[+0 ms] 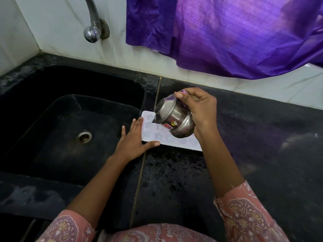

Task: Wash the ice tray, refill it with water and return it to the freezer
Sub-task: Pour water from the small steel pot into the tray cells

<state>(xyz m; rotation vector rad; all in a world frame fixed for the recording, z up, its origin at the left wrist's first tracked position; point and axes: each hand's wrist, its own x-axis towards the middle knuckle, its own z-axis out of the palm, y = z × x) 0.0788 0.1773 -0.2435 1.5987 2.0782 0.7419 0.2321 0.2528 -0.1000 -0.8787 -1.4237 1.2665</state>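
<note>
One dark speckled stone counter fills most of the view, and one black rectangular sink is sunk into its left part, with a single round metal drain in its floor. One purple cloth hangs against the tiled wall above the counter's back edge; its upper and right parts are cut off by the frame. One chrome tap comes out of the wall above the sink's back rim, its spout running out of view at the top.

One white rectangular plastic ice tray with star-shaped cells lies flat on the counter, just beside the sink's right rim. Its long axis runs from that rim toward the right and slightly toward the front edge. The cells are faint and partly covered, so they cannot be counted.

One rounded steel pot with a narrow neck is tilted above the tray, mouth pointing left and down, a thin stream falling onto the tray's left end. The right hand grips the pot's body with curled fingers. The left hand lies spread, fingers flat along the tray's left end, thumb on its front edge.
</note>
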